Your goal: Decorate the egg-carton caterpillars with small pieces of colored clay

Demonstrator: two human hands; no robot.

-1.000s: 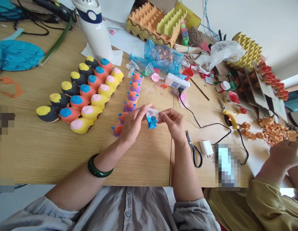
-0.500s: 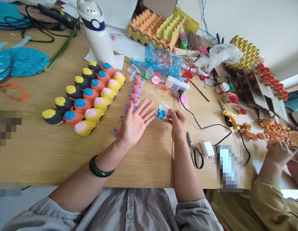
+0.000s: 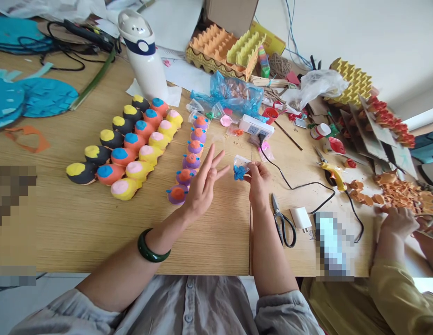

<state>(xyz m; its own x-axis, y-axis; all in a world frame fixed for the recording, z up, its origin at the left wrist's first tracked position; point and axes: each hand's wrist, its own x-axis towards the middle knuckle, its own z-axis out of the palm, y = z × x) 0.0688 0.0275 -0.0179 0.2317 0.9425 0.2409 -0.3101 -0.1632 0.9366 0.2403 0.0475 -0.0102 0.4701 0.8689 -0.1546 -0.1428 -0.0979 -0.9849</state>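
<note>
My right hand (image 3: 258, 182) pinches a small clear plastic bag (image 3: 240, 167) with blue bits inside, held just above the wooden table (image 3: 98, 223). My left hand (image 3: 204, 184) is open beside it, fingers spread and pointing toward the bag, holding nothing. A green bangle (image 3: 152, 246) circles my left wrist. Just left of my left hand runs a row of purple and orange painted egg-carton cups (image 3: 192, 153). Further left lie three rows of black, orange and yellow painted cups (image 3: 127, 142).
Black scissors (image 3: 282, 222), a white charger (image 3: 301, 217) and a black cable lie right of my hands. A power strip (image 3: 255, 124), blue bag (image 3: 233, 93), egg cartons (image 3: 223, 44) and white bottle (image 3: 144, 56) stand behind. Another person's hand (image 3: 398, 223) works among orange pieces at right.
My left hand let go of the bag and opened, then turned edge-on with fingers spread. My right hand kept the bag, shifting slightly right.
</note>
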